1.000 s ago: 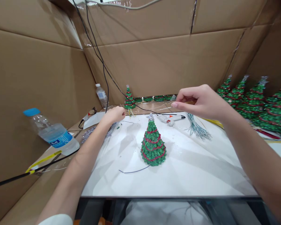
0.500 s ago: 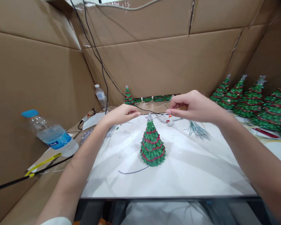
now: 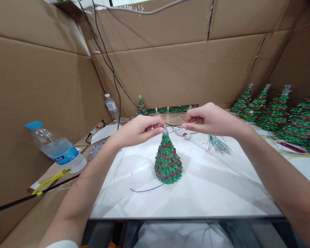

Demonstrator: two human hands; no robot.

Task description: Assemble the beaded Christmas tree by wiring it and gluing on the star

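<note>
A small green Christmas tree (image 3: 168,162) with red garlands stands upright on the white work surface (image 3: 209,193). At its tip is a clear, shiny star (image 3: 165,129), which the thumb and forefinger of my left hand (image 3: 146,129) pinch from the left, partly hiding it. My right hand (image 3: 208,119) is closed around an awl-like tool (image 3: 197,121) with a brown handle. The tool's thin metal shaft points left and reaches the star; its exact contact is too small to make out. A dark wire (image 3: 147,190) runs out from under the tree's base.
A glue gun (image 3: 183,133) and a bundle of green-white wires (image 3: 217,144) lie behind the tree. Finished trees (image 3: 274,106) line the right side, with a red-handled tool (image 3: 291,147). Water bottles (image 3: 64,151) stand left. Black cables (image 3: 113,70) hang before cardboard walls (image 3: 157,72).
My left hand has moved right, and its fingertips have closed on the star. My right hand has shifted slightly left with the tool. The tree stays in place.
</note>
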